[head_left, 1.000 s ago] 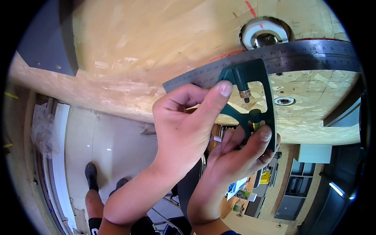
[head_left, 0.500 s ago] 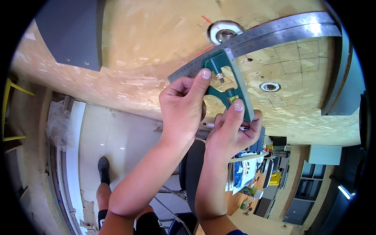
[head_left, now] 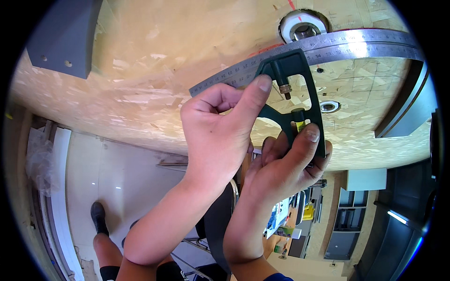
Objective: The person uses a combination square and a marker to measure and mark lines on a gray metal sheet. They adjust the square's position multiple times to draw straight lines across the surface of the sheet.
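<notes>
While my left hand (head_left: 218, 129) grips the green square head (head_left: 293, 105), its thumb presses it flat on the tabletop (head_left: 140, 61). My right hand (head_left: 288, 161) holds the bottom end (so the steel ruler (head_left: 328, 44) stays put).

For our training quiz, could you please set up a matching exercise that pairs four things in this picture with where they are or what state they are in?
Things:
1. left hand
2. right hand
3. steel ruler
4. grey block

Places or states:
A. lies across the wooden board, just below a round hole
B. thumb pressed on the upper part of the dark green square head
C. sits at the board's upper left, away from both hands
D. grips the lower end of the square head

Pairs: 1-B, 2-D, 3-A, 4-C
</notes>
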The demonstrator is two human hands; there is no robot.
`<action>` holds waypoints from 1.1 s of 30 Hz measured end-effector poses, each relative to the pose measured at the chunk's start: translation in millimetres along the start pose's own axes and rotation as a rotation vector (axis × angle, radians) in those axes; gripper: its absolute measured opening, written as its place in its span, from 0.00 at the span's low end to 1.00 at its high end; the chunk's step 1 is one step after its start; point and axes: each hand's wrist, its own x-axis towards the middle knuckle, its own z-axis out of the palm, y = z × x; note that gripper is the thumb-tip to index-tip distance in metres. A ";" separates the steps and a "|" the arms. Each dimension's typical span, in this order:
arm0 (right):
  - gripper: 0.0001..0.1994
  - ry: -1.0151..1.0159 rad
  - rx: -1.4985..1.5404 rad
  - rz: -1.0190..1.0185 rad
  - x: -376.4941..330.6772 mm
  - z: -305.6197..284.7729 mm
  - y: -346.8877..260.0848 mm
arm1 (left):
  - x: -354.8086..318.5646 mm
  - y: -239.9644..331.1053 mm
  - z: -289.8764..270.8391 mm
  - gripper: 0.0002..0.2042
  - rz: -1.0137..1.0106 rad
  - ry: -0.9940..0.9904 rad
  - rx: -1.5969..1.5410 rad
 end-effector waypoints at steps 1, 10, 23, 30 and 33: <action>0.18 0.046 -0.043 0.006 -1.0 3.1 -1.7 | -0.9 2.0 0.8 0.15 -0.013 -0.001 -0.009; 0.18 -0.035 -0.029 0.000 2.3 -4.9 4.1 | -1.9 4.8 1.6 0.16 -0.040 0.007 0.005; 0.19 -0.065 0.015 0.025 2.2 -5.6 4.4 | -1.5 6.1 1.8 0.17 -0.060 0.019 0.019; 0.20 -0.084 -0.032 0.008 2.9 -10.1 6.0 | -2.1 3.4 2.8 0.17 -0.060 0.047 0.026; 0.20 -0.100 -0.028 -0.011 4.1 -7.1 2.6 | -3.0 5.4 4.6 0.17 -0.072 0.052 0.033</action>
